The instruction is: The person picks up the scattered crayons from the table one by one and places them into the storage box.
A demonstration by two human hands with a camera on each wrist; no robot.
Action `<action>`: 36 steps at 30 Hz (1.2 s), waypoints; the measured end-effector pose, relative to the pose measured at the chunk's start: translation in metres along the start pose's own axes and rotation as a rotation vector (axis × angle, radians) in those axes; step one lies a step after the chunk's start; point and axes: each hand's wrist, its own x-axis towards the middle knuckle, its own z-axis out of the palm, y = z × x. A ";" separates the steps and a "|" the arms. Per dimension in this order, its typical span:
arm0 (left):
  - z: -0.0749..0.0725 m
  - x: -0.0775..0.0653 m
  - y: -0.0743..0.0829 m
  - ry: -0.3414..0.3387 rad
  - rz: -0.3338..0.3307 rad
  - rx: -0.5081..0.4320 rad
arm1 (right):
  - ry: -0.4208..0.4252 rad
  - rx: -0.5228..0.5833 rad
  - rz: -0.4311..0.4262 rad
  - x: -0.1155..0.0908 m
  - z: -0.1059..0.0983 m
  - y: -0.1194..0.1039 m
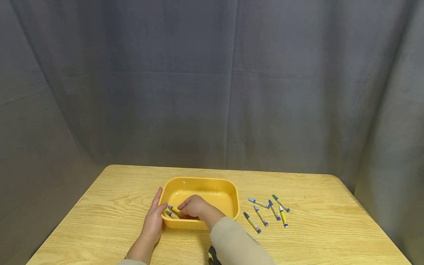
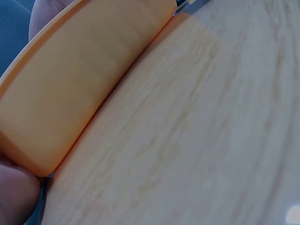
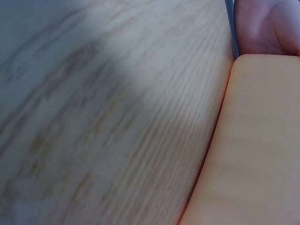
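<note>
A yellow plastic tray [image 1: 236,198] with rounded corners sits on the wooden table. My left hand [image 1: 153,224] grips its left side, thumb at the rim and fingers along the outer wall. In the left wrist view the tray's wall [image 2: 89,75] lies between parts of that hand. My right hand [image 1: 195,207] reaches into the tray, fingers bent down at a crayon [image 1: 174,209] whose far end they cover. Just in front of it lies a dark-tipped crayon [image 1: 172,215] at the tray's left. My right fingertips are mostly hidden.
Several crayons in yellow and blue wrappers, among them a green-tipped one [image 1: 281,203] and a white one [image 1: 283,217], lie loose right of the tray. A dark item with yellow marks [image 1: 213,255] shows at the front edge. Grey curtains [image 1: 212,92] hang behind the table [image 1: 311,235].
</note>
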 end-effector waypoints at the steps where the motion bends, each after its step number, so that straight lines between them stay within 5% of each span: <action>1: 0.000 0.000 0.000 0.003 -0.002 -0.001 | 0.006 -0.021 -0.005 0.000 0.000 0.000; 12: 0.002 0.003 -0.001 0.026 -0.001 0.013 | 0.059 -0.231 -0.043 0.002 0.002 0.000; 24: 0.000 0.003 -0.002 0.017 -0.003 0.009 | 0.026 -0.016 -0.038 -0.002 -0.011 0.005; 36: -0.004 0.003 0.000 0.009 0.012 0.002 | -0.015 0.064 -0.072 -0.011 -0.067 0.012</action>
